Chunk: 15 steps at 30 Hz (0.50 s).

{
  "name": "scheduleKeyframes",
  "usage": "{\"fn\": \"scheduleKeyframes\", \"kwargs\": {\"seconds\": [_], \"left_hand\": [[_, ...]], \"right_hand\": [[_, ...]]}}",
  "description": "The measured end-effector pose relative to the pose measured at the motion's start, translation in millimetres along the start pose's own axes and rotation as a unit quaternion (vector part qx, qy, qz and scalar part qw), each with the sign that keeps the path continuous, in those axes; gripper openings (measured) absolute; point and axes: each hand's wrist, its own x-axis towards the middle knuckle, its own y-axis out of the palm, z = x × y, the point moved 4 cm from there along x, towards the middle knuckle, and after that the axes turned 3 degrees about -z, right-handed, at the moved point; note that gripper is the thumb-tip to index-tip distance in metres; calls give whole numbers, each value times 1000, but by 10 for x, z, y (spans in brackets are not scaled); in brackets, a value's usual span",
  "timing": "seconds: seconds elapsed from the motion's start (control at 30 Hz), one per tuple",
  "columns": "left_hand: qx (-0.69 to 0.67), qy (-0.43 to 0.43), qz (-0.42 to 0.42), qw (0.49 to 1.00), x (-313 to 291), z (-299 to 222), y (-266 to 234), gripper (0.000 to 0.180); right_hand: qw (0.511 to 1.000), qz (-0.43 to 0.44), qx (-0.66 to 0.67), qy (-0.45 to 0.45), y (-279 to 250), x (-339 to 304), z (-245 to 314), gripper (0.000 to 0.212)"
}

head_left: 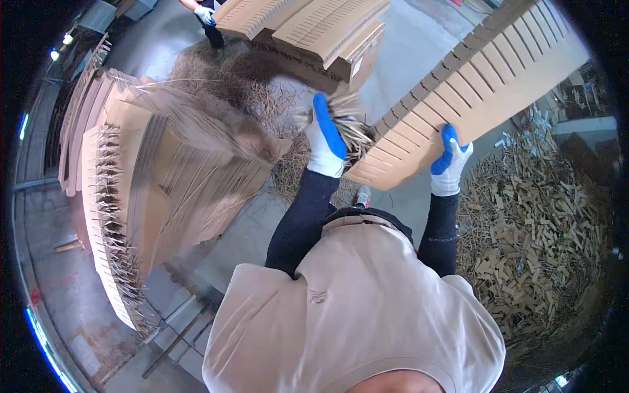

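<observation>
My left hand (327,139), in a white and blue work glove, is closed on a bunch of thin cardboard scrap strips (350,119); the strips are smeared by motion. They are close to the lower left end of a stack of slotted cardboard sheets (481,88), which slants up to the far right with a row of parallel cuts along its edge. My right hand (451,160), gloved the same way, grips the near edge of that stack, the thumb lying on its top face and the other fingers hidden.
At the left stands a tall pile of cardboard sheets (147,196) with ragged slotted edges. Loose strips (262,95) litter the floor ahead. More slotted cardboard (308,26) lies on a stack at the back, beside another person's gloved hand (205,14). A large scrap heap (531,229) fills the right.
</observation>
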Motion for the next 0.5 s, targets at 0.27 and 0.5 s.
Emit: {"fn": "scheduleKeyframes", "kwargs": {"seconds": [0.27, 0.5], "left_hand": [[241, 19, 233, 942, 34, 335, -801, 44], [421, 47, 408, 809, -508, -210, -72, 39]], "right_hand": [[1000, -17, 5, -8, -24, 153, 125, 34], [997, 57, -19, 49, -2, 203, 60, 39]]}}
